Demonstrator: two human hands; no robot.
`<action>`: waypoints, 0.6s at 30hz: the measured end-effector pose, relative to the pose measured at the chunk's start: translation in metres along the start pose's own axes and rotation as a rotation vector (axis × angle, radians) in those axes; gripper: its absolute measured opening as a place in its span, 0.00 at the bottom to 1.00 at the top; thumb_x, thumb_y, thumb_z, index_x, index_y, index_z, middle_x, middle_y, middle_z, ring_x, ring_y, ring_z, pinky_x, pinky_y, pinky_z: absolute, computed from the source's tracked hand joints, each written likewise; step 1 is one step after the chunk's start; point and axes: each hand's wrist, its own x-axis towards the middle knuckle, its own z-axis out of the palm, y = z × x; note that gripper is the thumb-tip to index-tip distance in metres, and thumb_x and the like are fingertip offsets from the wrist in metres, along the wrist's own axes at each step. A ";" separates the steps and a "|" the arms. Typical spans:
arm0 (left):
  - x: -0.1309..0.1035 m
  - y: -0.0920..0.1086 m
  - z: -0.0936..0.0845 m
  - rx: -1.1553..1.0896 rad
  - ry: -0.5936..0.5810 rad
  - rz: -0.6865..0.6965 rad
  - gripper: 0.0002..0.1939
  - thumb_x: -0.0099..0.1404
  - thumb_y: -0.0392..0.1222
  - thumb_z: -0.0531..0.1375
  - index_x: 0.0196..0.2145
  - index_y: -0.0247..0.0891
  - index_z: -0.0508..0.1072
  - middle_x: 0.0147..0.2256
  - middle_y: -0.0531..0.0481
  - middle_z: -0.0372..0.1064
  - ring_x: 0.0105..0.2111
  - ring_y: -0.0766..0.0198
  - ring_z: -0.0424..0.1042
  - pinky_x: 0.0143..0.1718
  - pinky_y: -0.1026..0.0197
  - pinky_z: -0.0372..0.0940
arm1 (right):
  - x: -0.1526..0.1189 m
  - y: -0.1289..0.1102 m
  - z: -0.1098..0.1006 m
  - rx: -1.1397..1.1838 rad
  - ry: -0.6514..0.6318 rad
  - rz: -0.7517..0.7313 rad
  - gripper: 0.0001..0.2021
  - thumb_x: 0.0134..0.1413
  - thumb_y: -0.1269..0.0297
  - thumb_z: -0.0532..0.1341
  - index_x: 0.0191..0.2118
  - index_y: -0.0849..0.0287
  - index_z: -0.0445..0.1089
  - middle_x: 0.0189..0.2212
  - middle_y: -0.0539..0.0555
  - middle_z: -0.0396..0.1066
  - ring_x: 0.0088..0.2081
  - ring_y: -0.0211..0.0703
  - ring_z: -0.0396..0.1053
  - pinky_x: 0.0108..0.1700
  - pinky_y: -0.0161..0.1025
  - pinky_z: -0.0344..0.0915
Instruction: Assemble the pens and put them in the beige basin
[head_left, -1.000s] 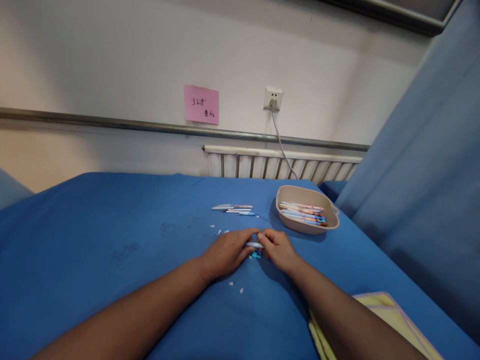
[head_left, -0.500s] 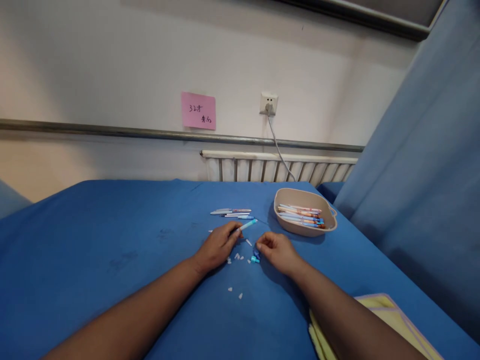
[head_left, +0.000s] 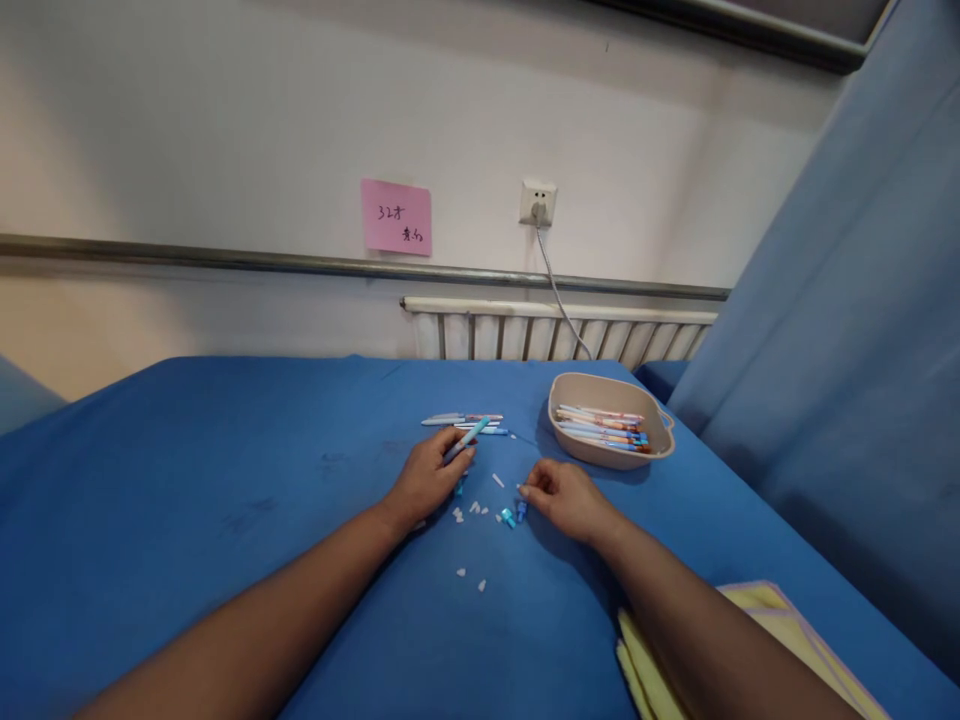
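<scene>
My left hand (head_left: 429,480) is closed around a light-blue pen (head_left: 474,432), which slants up and to the right out of the fingers. My right hand (head_left: 566,498) hovers over the cloth with thumb and forefinger pinched; a tiny pale spot shows at the fingertips, too small to name. Just below those fingers lie a dark-blue plastic pen part (head_left: 522,511) and a turquoise one (head_left: 508,517). Several small white cone-shaped tips (head_left: 474,508) are scattered between the hands. A thin white piece (head_left: 498,481) lies above them. Another turquoise bit (head_left: 460,490) is partly hidden beside my left hand.
Several pens (head_left: 450,421) lie beyond my left hand. A beige basket (head_left: 600,458) holding more pens stands at the right. A folded yellow cloth (head_left: 757,600) is under my right forearm. Blue cloth (head_left: 225,600) covers the table; a radiator (head_left: 525,310) and a blue curtain (head_left: 840,300) border it.
The pen in my left hand has swung to a steeper angle, and that hand has shifted slightly left. My right fingers have lifted off the blue and turquoise parts, which have shifted slightly.
</scene>
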 end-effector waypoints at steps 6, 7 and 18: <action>0.000 0.001 0.003 0.112 -0.103 0.071 0.12 0.62 0.46 0.51 0.31 0.36 0.70 0.25 0.55 0.63 0.26 0.66 0.63 0.28 0.66 0.58 | 0.007 0.007 0.005 -0.045 0.104 -0.029 0.06 0.49 0.70 0.59 0.35 0.58 0.69 0.32 0.52 0.71 0.33 0.39 0.67 0.36 0.33 0.59; 0.000 0.002 0.003 0.124 -0.115 0.098 0.12 0.63 0.45 0.51 0.30 0.36 0.69 0.25 0.54 0.63 0.27 0.66 0.62 0.28 0.66 0.57 | 0.007 0.006 0.007 -0.056 0.093 -0.042 0.06 0.49 0.70 0.59 0.36 0.58 0.69 0.33 0.52 0.71 0.34 0.39 0.67 0.36 0.33 0.60; -0.006 0.017 0.002 0.153 -0.108 0.207 0.12 0.63 0.44 0.52 0.29 0.36 0.70 0.26 0.53 0.65 0.27 0.66 0.63 0.30 0.66 0.57 | 0.000 -0.007 0.002 -0.308 -0.035 -0.106 0.12 0.54 0.70 0.54 0.44 0.60 0.67 0.39 0.58 0.70 0.40 0.44 0.67 0.41 0.35 0.58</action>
